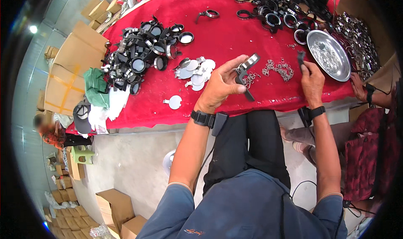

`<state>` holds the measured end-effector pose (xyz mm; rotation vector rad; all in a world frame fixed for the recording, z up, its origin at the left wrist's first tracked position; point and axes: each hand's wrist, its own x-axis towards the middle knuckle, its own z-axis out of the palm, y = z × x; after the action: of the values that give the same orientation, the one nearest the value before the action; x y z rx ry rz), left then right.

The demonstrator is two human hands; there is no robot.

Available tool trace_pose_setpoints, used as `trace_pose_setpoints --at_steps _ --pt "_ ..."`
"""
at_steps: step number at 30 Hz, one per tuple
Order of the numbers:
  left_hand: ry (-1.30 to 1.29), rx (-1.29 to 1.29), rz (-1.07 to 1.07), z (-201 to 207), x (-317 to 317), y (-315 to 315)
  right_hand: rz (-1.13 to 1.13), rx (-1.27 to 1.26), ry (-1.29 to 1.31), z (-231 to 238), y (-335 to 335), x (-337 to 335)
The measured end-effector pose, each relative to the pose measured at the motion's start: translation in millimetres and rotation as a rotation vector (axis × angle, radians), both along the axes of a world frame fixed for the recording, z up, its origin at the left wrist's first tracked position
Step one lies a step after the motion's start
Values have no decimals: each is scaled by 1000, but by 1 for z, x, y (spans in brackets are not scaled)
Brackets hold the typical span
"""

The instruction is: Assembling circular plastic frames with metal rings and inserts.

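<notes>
My left hand (219, 83) is raised above the table's front edge, fingers closed around a black strap-like handle with a metal-banded ring (252, 62) at its top. My right hand (313, 80) pinches a small black piece (301, 57), upright between thumb and fingers; its exact kind is unclear. Between the hands, small silver wire clips (280, 69) lie in a loose heap on the red cloth (235, 37). Left of my left hand, flat silver discs with tabs (198, 74) are heaped, and a single disc (174, 102) rests nearer the edge.
A large pile of black ringed parts (138, 65) covers the table's left side; more fill the far right. At right stands a round metal tray (347, 69) of small bits, beside a co-worker's hand (358, 87). Cardboard boxes (75, 67) flank the table.
</notes>
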<state>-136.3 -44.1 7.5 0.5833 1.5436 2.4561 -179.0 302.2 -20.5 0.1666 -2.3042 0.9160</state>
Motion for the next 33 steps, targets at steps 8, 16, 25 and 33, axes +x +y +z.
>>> trace_pose_setpoints --at_steps 8,16,25,33 --pt "42 -270 108 22 -4 -34 -160 10 -60 -53 29 -12" --pt "401 -1339 819 96 -86 -225 -166 48 -70 -51 26 -8" --pt "372 -1832 1116 104 -153 -340 -146 43 -67 -46 17 -13" --pt "905 -1580 1021 58 -240 -182 -161 48 -92 -43 20 -4"
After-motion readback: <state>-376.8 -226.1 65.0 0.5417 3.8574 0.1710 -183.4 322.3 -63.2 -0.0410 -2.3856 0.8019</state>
